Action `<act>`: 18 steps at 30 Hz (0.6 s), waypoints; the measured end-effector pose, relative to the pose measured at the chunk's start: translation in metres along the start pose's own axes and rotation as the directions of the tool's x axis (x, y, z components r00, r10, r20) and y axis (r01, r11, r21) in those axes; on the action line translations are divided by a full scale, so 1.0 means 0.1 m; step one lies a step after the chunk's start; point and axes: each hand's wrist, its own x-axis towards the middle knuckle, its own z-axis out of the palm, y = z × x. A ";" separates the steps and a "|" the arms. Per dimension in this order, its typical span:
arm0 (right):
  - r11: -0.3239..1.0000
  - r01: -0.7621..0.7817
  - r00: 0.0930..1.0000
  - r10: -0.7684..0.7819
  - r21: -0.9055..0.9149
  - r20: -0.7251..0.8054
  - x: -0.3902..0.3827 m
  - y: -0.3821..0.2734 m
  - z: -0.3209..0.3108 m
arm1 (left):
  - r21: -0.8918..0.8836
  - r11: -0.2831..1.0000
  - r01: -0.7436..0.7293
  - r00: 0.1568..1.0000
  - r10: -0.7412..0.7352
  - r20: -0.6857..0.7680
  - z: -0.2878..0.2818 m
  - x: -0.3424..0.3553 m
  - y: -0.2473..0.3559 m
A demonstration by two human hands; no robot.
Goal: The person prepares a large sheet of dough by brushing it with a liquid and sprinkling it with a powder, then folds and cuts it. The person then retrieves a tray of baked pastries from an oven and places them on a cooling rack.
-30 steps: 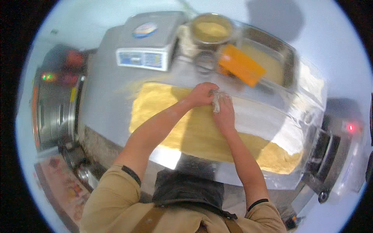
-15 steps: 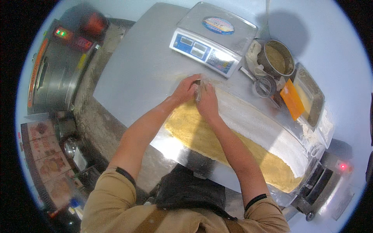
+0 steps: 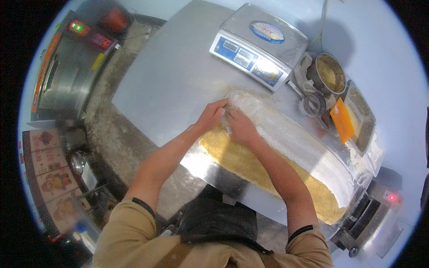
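Observation:
A long dough sheet lies slantwise across the metal table. Its far strip is a white floured dough layer point(image 3: 286, 127), and its near strip is coated with yellow-brown powder point(image 3: 250, 163). My left hand point(image 3: 212, 116) is closed at the sheet's left end, fingers bent over the edge. Close beside it, my right hand point(image 3: 241, 127) is closed too, its fingers curled down at the same end. A whitish bit of dough edge shows between them. The fingertips are partly hidden.
A digital scale point(image 3: 259, 49) stands behind the dough. To its right are a metal pot of powder point(image 3: 328, 73), a round sieve point(image 3: 313, 105), an orange scraper point(image 3: 342, 120) and a metal tray point(image 3: 364, 118). A machine point(image 3: 368, 214) with a red light adjoins the table's right end.
Both hands have come down toward me from the sheet's far left corner. The white layer's left end now shows beyond them. The whole view has shifted slightly.

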 end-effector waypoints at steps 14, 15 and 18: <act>0.934 -0.340 0.844 0.354 0.108 -0.403 -1.88 0.23 -0.28 | 0.503 0.833 -0.231 0.971 0.166 0.171 0.73 -0.24 0.27; 0.911 -0.388 0.784 0.407 0.142 -0.469 -2.19 0.23 -0.32 | 0.512 0.827 -0.231 0.971 0.161 0.179 0.87 -0.26 0.33; 0.869 -0.426 0.671 0.489 0.250 -0.557 -3.12 0.24 -0.41 | 0.523 0.817 -0.243 0.966 0.153 0.210 1.37 -0.25 0.53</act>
